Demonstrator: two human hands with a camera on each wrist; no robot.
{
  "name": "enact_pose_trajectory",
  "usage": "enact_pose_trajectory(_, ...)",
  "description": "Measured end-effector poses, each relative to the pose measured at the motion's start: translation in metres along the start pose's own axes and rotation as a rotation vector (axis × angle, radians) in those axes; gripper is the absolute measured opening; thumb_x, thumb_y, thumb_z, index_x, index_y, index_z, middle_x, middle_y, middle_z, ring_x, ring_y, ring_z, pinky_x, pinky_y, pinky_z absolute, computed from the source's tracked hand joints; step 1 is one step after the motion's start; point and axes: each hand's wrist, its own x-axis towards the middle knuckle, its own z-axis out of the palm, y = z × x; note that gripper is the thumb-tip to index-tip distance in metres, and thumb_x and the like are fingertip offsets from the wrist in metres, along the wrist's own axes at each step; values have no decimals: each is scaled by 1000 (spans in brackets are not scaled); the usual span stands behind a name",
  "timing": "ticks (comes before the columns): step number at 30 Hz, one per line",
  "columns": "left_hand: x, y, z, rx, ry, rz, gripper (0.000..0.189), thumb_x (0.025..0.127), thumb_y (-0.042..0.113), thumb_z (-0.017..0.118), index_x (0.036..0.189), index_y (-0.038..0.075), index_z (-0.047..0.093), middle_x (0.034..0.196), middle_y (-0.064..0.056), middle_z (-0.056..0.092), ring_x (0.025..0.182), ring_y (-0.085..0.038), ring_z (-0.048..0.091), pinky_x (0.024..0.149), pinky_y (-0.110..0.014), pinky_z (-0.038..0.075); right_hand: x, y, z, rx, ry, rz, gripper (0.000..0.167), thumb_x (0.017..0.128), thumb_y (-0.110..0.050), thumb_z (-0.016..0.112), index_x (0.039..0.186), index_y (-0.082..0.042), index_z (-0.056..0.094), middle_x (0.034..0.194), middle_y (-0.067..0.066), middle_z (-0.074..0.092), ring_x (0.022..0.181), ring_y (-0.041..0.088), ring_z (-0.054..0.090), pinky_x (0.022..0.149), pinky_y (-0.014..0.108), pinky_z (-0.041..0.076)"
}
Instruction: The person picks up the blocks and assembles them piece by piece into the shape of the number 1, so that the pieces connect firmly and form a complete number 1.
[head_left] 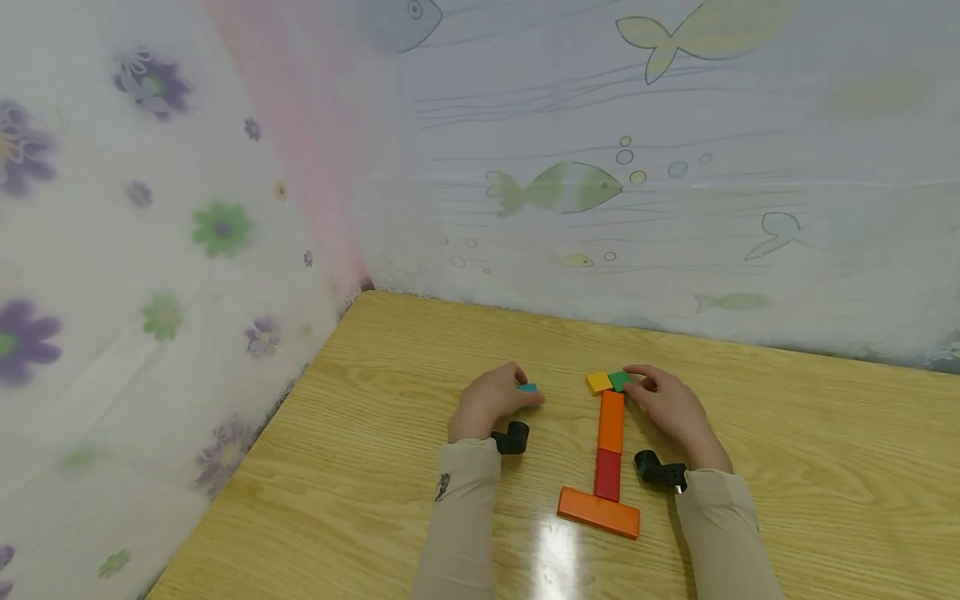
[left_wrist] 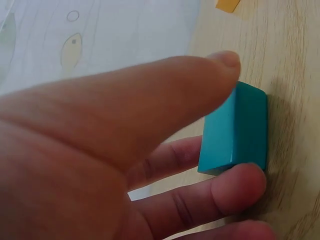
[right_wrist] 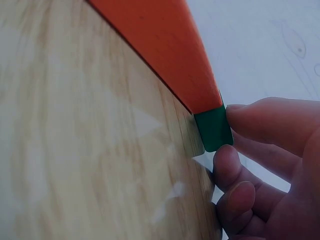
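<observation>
My left hand (head_left: pixel 489 402) holds a blue block (left_wrist: pixel 234 127) between thumb and fingers, low over the table or resting on it; I cannot tell which. Farther right, my right hand (head_left: pixel 677 412) has its thumb and fingertips on a small green block (head_left: pixel 619 381). Beside the green block lies a yellow block (head_left: pixel 598 383). Both sit at the far end of an upright orange block (head_left: pixel 612 421). A red block (head_left: pixel 608 475) continues that line toward me, ending at a crosswise long orange block (head_left: pixel 597 512).
The wooden table (head_left: pixel 360 483) meets a wall covering with printed fish (head_left: pixel 573 187) at the back and a flowered one (head_left: pixel 225 227) on the left. Black wrist cameras (head_left: pixel 516 438) sit by both sleeves.
</observation>
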Motion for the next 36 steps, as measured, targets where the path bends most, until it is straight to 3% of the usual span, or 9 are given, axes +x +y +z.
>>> enact_pose_trajectory(11, 0, 1, 0, -12, -24, -4, 38, 78, 40, 66, 107, 19, 54, 96, 1, 57, 77, -17, 51, 65, -32, 41, 0, 1, 0, -1, -1, 0, 45, 92, -36, 47, 129, -12, 46, 110, 16, 55, 94, 29, 51, 75, 43, 40)
enact_pose_trajectory(24, 1, 3, 2, 29, -5, 16, 34, 79, 33, 67, 107, 19, 55, 98, -1, 59, 78, -18, 52, 67, -34, 41, 1, 0, 0, -5, 3, 0, 44, 92, -35, 47, 129, -11, 46, 109, 16, 55, 92, 29, 52, 74, 42, 41)
enact_pose_trajectory(36, 0, 3, 2, 2, 11, 27, 27, 81, 31, 61, 102, 16, 56, 86, 1, 56, 71, -20, 50, 63, -34, 40, 0, 0, 0, -12, 3, -3, 44, 92, -35, 47, 129, -11, 46, 109, 16, 55, 93, 30, 52, 75, 44, 40)
